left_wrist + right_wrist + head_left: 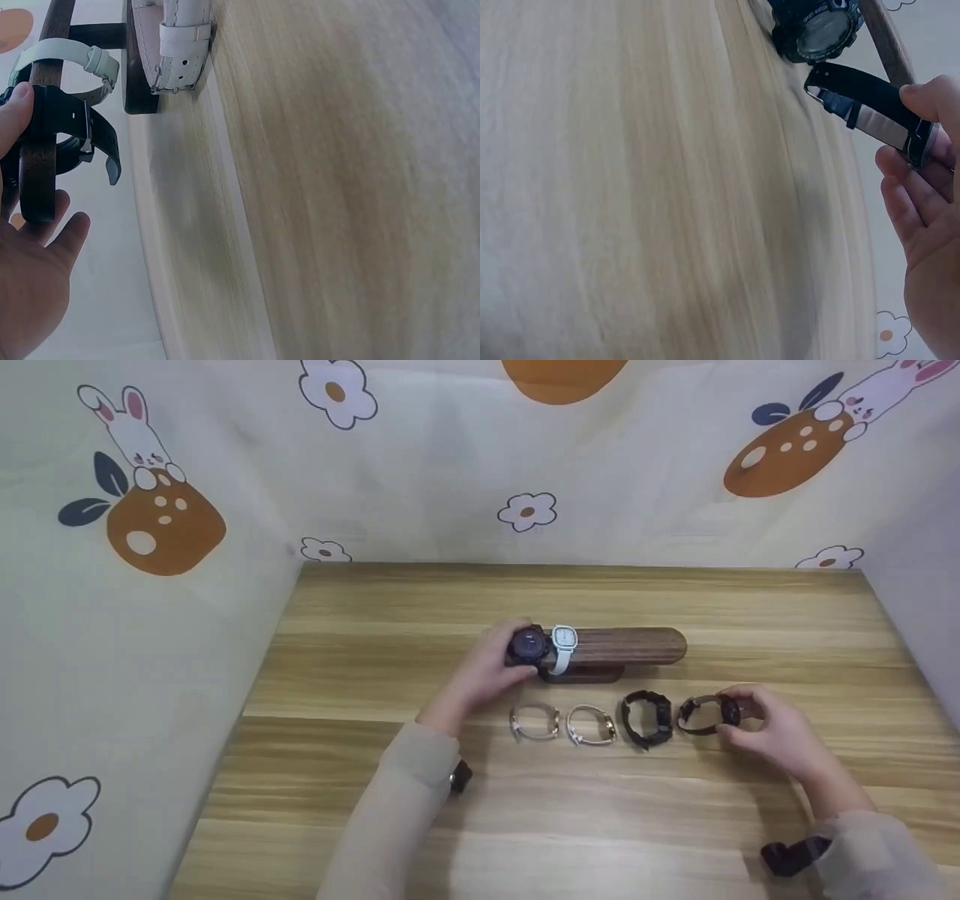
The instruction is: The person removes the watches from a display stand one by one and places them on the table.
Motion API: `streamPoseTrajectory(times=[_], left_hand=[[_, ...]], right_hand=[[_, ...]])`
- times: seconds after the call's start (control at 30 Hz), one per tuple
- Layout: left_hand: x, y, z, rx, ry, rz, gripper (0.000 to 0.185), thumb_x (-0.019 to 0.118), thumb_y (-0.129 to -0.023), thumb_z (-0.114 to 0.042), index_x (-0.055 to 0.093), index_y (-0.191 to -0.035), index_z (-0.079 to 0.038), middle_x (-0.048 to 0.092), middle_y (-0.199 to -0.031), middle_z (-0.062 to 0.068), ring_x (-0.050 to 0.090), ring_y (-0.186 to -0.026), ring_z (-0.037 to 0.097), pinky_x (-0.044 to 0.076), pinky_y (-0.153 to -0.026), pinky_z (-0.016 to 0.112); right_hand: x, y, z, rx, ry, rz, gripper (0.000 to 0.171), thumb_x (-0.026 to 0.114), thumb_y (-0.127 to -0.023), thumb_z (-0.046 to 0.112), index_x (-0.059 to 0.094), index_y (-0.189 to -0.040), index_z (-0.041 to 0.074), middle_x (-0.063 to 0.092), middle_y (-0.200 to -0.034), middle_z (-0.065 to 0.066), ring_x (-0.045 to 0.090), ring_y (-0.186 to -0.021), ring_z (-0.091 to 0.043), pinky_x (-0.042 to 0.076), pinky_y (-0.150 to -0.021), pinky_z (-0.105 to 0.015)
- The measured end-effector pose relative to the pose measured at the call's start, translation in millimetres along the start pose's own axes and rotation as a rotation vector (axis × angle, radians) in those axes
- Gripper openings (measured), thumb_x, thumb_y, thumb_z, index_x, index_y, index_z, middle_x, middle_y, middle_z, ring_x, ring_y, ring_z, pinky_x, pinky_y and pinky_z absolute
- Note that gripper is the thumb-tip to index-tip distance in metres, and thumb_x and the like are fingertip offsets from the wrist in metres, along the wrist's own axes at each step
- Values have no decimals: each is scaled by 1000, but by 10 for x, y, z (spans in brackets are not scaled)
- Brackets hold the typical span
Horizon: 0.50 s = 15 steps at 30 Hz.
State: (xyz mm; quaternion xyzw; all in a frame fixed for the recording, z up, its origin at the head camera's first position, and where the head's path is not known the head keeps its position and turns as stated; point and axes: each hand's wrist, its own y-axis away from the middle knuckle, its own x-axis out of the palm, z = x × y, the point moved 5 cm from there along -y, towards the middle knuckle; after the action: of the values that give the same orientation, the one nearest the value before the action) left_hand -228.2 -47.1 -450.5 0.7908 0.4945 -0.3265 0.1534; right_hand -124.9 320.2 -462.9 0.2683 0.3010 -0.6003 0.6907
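A dark wooden watch stand stands on the table, with a black watch round its left end and a pale mint watch beside it. My left hand holds the black watch at the bar's end; its thumb lies on the watch in the left wrist view, other fingers behind the bar. In front of the stand, my right hand pinches a dark-strapped watch between thumb and fingers. Left of it in the row is a chunky black watch, its face showing in the right wrist view.
Two light-strapped watches, the left one and its neighbour, stand on their sides at the row's left. The wood-grain table meets a patterned cloth backdrop behind and at both sides.
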Motion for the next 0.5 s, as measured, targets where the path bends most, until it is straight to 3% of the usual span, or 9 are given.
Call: streamPoseTrajectory(times=[0.23, 0.5], left_hand=[[-3, 8, -3, -11, 3, 13, 70, 73, -80, -20, 38, -140, -10, 44, -138, 13, 41, -126, 25, 29, -109, 38], [-29, 9, -26, 5, 3, 11, 69, 74, -79, -18, 39, -139, -10, 45, -137, 11, 42, -125, 24, 30, -108, 38]], right_hand=[[4, 43, -105, -26, 31, 28, 49, 77, -77, 19, 57, -118, 2, 62, -109, -15, 54, -93, -21, 44, -78, -26], [26, 62, -247, -7, -17, 70, 50, 75, -79, 18, 56, -120, -3, 64, -100, -15, 56, -85, -6, 44, -73, -18]])
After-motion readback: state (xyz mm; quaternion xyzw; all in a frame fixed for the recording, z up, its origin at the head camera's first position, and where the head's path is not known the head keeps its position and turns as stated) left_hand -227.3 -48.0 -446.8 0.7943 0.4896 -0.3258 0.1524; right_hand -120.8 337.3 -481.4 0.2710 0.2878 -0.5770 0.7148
